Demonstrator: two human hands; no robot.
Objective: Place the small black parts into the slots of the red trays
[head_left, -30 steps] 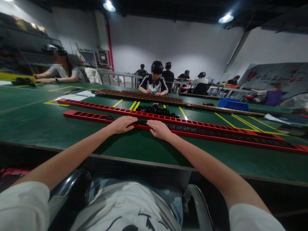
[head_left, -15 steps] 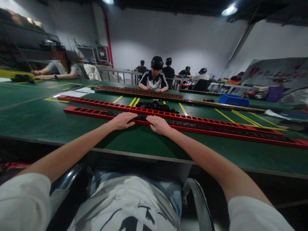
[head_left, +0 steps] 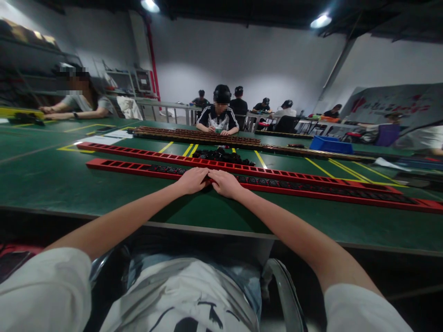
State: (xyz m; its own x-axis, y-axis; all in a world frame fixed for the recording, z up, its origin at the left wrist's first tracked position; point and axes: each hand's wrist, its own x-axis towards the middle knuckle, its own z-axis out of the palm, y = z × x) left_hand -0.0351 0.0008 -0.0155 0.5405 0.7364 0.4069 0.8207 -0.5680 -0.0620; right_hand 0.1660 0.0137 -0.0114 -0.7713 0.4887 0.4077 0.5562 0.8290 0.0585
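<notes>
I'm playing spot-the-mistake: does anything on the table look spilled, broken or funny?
Nothing looks clearly damaged. The untidiest bit is a jumbled heap of black pieces behind the far red strip, while beside the right hand, dark pieces sit lined up in the near red strip.

Wall point(head_left: 263, 60): pale grey, brightest across the middle
Ceiling point(head_left: 211, 9): dark, nearly black
Lamps point(head_left: 150, 5): two, lit, one left of centre and one right
Red pipe point(head_left: 151, 55): upright, on the left of the wall
Grey pipe point(head_left: 336, 64): slanting up the wall, right side
Shelves point(head_left: 34, 44): far left, loaded, blurred
Rack point(head_left: 119, 79): grey, left of the red pipe
Table point(head_left: 38, 180): green top, wide, marked with yellow lines point(head_left: 261, 159)
Railing point(head_left: 178, 109): grey metal, beyond the table
Chairs point(head_left: 288, 125): a black one, and a purple one farther right
Banner point(head_left: 398, 105): grey with red marks, right side, lettering too blurred to read
</notes>
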